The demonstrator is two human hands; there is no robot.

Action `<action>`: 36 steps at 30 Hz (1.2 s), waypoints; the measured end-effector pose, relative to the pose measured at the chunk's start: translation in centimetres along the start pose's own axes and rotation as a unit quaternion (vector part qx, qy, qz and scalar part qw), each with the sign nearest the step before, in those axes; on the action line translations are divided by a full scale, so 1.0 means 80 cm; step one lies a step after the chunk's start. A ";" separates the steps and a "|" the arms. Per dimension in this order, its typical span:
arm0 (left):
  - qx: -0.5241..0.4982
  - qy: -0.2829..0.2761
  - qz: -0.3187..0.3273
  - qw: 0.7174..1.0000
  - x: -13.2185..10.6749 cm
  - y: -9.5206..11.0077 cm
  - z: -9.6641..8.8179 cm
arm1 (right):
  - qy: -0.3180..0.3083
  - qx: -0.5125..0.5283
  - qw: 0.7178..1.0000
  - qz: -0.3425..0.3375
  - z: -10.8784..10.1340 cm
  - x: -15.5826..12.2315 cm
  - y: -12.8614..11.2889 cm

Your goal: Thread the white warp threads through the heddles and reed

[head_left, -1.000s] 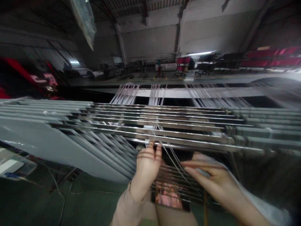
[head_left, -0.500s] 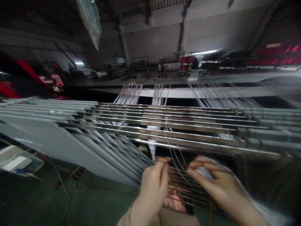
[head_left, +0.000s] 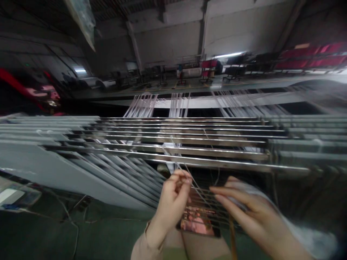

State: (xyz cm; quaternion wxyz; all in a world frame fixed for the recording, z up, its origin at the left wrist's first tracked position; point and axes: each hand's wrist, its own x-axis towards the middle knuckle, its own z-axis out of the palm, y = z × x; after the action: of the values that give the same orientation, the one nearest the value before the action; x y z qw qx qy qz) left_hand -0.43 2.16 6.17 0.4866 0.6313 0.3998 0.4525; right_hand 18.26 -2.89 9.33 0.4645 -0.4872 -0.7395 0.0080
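Note:
My left hand [head_left: 173,202] is closed, its thumb and fingertips pinched at thin pale strands [head_left: 199,193] that slant down from the metal bars. Just behind those fingers hangs the lower end of a white strip [head_left: 170,166]. To the right, my right hand [head_left: 249,213] has its thumb and forefinger pointing left, close together and blurred. White yarn [head_left: 316,236] runs through that hand and trails past the wrist to the lower right. Between the hands, thin dark rods cross above a lit phone-like screen [head_left: 197,222] near my lap.
Long shiny metal bars [head_left: 189,148] stretch across in front of me. Grey frame panels [head_left: 89,184] fan out at the left. Pale warp threads [head_left: 142,104] spread behind the bars. A clear plastic bag [head_left: 82,20] hangs at upper left. Cables [head_left: 72,220] lie on the floor.
The view has shifted slightly. My left hand has risen and its fingers have curled in at the strands, which now lie further left. My right hand's fingers have straightened.

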 end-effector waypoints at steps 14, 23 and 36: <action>0.036 0.063 -0.019 0.997 0.053 -0.003 -0.009 | 0.022 0.061 0.992 0.111 -0.007 -0.020 -0.007; -0.036 -0.115 -0.048 0.992 -0.048 0.022 -0.006 | -0.181 0.150 0.957 0.169 0.016 0.002 -0.016; -0.078 -0.096 -0.038 0.991 -0.081 0.007 0.000 | -0.252 0.133 0.944 0.168 0.026 0.004 -0.009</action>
State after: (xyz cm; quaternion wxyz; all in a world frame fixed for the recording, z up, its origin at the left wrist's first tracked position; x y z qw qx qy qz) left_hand -2.14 -4.04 5.50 0.5879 0.6161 0.3382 0.4005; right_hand 16.29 -2.13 8.74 0.3152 -0.5203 -0.7320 0.3069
